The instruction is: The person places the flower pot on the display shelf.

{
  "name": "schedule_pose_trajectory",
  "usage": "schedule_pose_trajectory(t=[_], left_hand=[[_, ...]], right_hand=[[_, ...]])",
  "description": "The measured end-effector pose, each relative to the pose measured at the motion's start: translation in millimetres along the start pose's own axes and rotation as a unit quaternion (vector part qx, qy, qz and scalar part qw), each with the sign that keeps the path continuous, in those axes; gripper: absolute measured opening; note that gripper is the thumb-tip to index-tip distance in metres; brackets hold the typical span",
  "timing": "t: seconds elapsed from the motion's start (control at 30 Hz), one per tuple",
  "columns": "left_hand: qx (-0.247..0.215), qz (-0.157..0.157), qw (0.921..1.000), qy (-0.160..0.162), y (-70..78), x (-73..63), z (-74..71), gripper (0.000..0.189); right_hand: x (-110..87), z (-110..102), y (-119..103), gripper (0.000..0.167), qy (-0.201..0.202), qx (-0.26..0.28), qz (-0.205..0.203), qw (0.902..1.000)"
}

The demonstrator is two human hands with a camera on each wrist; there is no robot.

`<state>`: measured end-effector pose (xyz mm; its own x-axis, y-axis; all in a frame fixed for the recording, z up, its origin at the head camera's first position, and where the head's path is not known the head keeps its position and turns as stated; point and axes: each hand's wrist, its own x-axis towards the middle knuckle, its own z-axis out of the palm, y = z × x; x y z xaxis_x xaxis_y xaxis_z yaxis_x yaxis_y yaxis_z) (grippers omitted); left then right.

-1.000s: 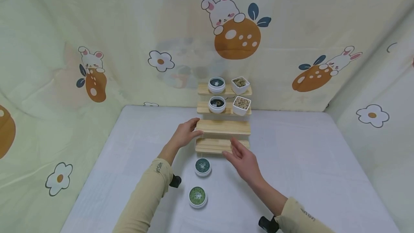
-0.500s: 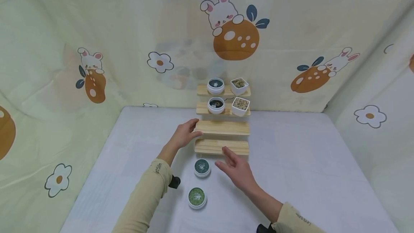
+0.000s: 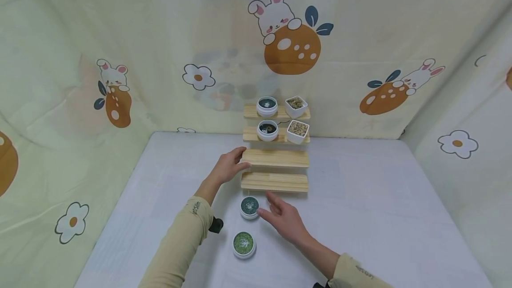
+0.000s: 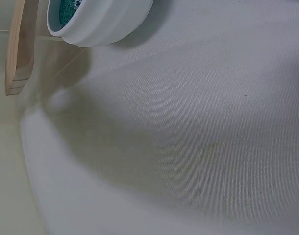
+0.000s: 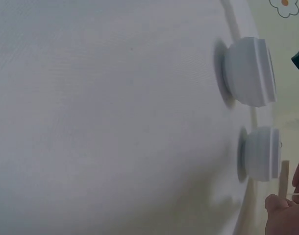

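Observation:
A tiered wooden display stand (image 3: 276,158) stands against the back of the table. My left hand (image 3: 228,166) holds the left end of its second shelf from the front, fingers at the back edge and thumb at the front. In front of the stand sits a round white pot with a teal, grainy top (image 3: 250,206). Beside this pot, on its right, is my right hand (image 3: 283,220), its fingers extended and thumb near the rim; contact cannot be told. Closer to me stands a round white pot with a green top (image 3: 243,243).
On the two rear shelves are two round white pots with dark tops, one a round pot (image 3: 267,106), and two square pots with tan grainy filling, one a square pot (image 3: 298,130). A printed curtain (image 3: 160,34) hangs behind the white table (image 3: 360,199).
My right hand has moved from the stand's front shelf down and left to the teal-topped pot. My left hand stays at the shelf end.

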<state>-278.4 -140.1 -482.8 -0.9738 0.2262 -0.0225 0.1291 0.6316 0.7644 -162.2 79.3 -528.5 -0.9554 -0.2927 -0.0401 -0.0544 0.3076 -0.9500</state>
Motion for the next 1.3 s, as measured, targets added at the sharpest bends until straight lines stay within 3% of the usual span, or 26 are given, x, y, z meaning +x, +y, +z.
schedule_pose_trajectory(t=[0.67,1.3], left_hand=[[-0.001,0.012,0.9999,0.008,-1.6,0.4,1.8,0.065],[0.003,0.013,0.9998,0.011,-4.4,1.3,2.9,0.065]], right_hand=[[16.7,26,23,0.077,0.014,-0.093,-0.022,0.9954],[20.9,38,27,0.08,0.014,-0.068,-0.064,0.9955]])
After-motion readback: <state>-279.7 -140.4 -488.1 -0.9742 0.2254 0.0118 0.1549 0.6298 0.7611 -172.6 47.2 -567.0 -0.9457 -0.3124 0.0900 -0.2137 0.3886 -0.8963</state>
